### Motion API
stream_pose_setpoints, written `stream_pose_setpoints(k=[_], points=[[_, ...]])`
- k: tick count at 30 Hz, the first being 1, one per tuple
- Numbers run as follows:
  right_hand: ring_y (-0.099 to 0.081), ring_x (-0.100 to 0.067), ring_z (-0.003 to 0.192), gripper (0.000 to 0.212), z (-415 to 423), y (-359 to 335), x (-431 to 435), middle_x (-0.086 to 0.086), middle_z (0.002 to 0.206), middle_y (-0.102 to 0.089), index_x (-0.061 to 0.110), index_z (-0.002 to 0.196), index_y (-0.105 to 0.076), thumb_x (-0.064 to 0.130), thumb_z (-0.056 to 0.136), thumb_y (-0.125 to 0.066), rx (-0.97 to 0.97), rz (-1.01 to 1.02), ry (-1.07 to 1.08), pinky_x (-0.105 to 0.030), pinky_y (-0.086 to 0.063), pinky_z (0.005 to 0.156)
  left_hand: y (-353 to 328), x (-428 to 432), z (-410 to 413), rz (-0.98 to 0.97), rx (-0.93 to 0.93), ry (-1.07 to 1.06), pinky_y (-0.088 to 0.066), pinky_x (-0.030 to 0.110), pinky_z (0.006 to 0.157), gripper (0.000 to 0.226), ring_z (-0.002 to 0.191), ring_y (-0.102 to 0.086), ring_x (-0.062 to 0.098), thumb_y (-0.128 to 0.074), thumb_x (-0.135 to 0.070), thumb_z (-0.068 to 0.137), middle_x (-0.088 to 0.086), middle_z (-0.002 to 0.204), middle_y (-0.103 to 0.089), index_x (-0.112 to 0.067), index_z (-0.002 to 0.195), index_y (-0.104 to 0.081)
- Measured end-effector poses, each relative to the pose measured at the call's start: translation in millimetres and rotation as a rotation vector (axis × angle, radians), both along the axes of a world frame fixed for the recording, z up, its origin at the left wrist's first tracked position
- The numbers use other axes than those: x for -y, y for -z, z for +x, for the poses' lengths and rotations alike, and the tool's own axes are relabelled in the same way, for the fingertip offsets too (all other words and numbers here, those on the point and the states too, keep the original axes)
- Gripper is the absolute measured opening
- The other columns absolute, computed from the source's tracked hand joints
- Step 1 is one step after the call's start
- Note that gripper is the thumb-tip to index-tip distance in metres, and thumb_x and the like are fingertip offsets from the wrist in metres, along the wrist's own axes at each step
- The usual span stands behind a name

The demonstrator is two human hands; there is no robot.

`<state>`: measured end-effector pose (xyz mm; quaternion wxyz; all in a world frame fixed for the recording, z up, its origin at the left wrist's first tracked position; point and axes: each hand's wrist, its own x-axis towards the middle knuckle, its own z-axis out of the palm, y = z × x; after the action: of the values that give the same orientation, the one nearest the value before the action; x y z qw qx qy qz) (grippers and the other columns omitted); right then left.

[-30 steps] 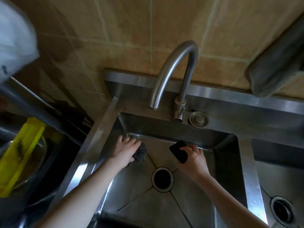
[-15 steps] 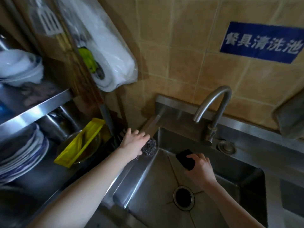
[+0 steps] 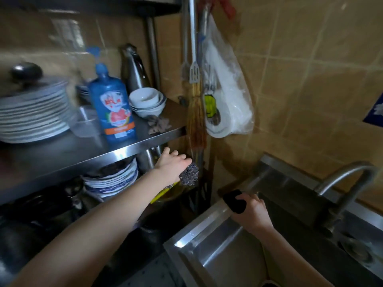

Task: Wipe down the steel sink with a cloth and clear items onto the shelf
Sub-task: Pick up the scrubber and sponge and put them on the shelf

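Observation:
My left hand holds a grey steel-wool scourer in the air, left of the steel sink and just below the front edge of the steel shelf. My right hand grips a black sponge at the sink's left rim, near its back corner. The curved faucet stands at the right. Most of the basin is out of view.
On the shelf stand a blue detergent bottle, stacked plates, white bowls and a crumpled cloth. More plates lie beneath. A spatula and a white plastic bag hang at the rack's post.
My left hand has lifted the scourer out of the sink and carried it left and up toward the shelf. My right hand moved the black sponge to the sink's left rim. The view swung left.

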<state>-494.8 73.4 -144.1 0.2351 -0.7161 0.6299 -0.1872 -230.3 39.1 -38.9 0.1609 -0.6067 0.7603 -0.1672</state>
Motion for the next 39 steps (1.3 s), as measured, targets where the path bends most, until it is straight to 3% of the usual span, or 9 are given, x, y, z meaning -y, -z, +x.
stream_pose_setpoints(k=[4,9,14,18,21,25,31,34,39], points=[[-0.041,-0.023,0.122,0.054,48,-16,4,0.000,0.131,-0.048,0.028,0.125,-0.054,0.031,0.075,-0.074,-0.018,-0.036,-0.116,-0.036,-0.039,0.104,-32,-24,51,-0.026,0.028,-0.109,-0.026,0.043,0.101,0.066,0.127,-0.041,0.025,-0.070,-0.028,0.078,-0.002,0.136,-0.046,-0.022,0.134,-0.035],[-0.044,-0.023,0.122,0.056,108,-36,7,-0.001,0.131,-0.050,0.026,0.126,-0.054,0.031,0.073,-0.073,-0.034,-0.052,-0.242,-0.034,-0.038,0.104,-56,-60,119,-0.081,0.082,-0.214,-0.026,0.042,0.100,0.058,0.120,-0.046,0.023,-0.068,-0.022,0.079,-0.003,0.130,-0.051,-0.023,0.130,-0.040],[-0.048,-0.027,0.119,0.057,170,-51,6,-0.004,0.127,-0.054,0.026,0.122,-0.059,0.028,0.067,-0.075,-0.009,-0.067,-0.304,-0.034,-0.039,0.103,-74,-95,185,-0.074,0.055,-0.374,-0.025,0.039,0.099,0.060,0.124,-0.044,0.020,-0.070,-0.028,0.078,-0.005,0.131,-0.050,-0.025,0.129,-0.039],[-0.053,-0.025,0.115,0.055,217,-58,7,-0.005,0.121,-0.060,0.023,0.117,-0.063,0.025,0.064,-0.078,0.060,-0.071,-0.351,-0.033,-0.041,0.101,-78,-120,232,-0.037,0.085,-0.475,-0.023,0.043,0.105,0.064,0.128,-0.040,0.020,-0.067,-0.026,0.082,-0.006,0.139,-0.044,-0.027,0.137,-0.033],[-0.053,-0.026,0.114,0.054,250,-62,8,-0.005,0.121,-0.060,0.023,0.116,-0.064,0.024,0.063,-0.078,0.094,-0.071,-0.386,-0.033,-0.044,0.098,-76,-136,262,-0.050,0.138,-0.488,-0.022,0.044,0.106,0.068,0.125,-0.041,0.022,-0.065,-0.028,0.083,-0.004,0.143,-0.041,-0.026,0.141,-0.028],[-0.057,-0.028,0.110,0.051,291,-71,11,-0.007,0.116,-0.063,0.023,0.110,-0.068,0.023,0.060,-0.077,0.118,-0.127,-0.414,-0.033,-0.045,0.096,-69,-147,296,-0.081,0.155,-0.504,-0.027,0.041,0.100,0.054,0.118,-0.045,0.022,-0.057,-0.017,0.082,-0.002,0.132,-0.048,-0.025,0.132,-0.037],[-0.061,-0.026,0.102,0.049,346,-91,21,-0.005,0.108,-0.068,0.024,0.104,-0.070,0.023,0.055,-0.077,0.121,-0.228,-0.460,-0.029,-0.045,0.089,-63,-151,333,-0.071,0.137,-0.569,-0.029,0.040,0.098,0.053,0.120,-0.044,0.023,-0.060,-0.027,0.084,-0.003,0.134,-0.046,-0.024,0.132,-0.037],[-0.057,-0.026,0.106,0.053,366,-100,27,-0.004,0.115,-0.064,0.024,0.110,-0.067,0.024,0.057,-0.075,0.121,-0.228,-0.482,-0.031,-0.043,0.093,-59,-148,347,-0.082,0.150,-0.580,-0.028,0.041,0.100,0.053,0.122,-0.042,0.024,-0.055,-0.022,0.087,-0.002,0.136,-0.046,-0.025,0.135,-0.034],[-0.054,-0.029,0.109,0.057,391,-108,35,-0.005,0.119,-0.060,0.025,0.116,-0.063,0.029,0.060,-0.075,0.096,-0.237,-0.517,-0.033,-0.043,0.095,-54,-139,359,-0.091,0.135,-0.553,-0.029,0.040,0.098,0.059,0.119,-0.044,0.023,-0.063,-0.032,0.083,-0.002,0.132,-0.048,-0.025,0.134,-0.034]])
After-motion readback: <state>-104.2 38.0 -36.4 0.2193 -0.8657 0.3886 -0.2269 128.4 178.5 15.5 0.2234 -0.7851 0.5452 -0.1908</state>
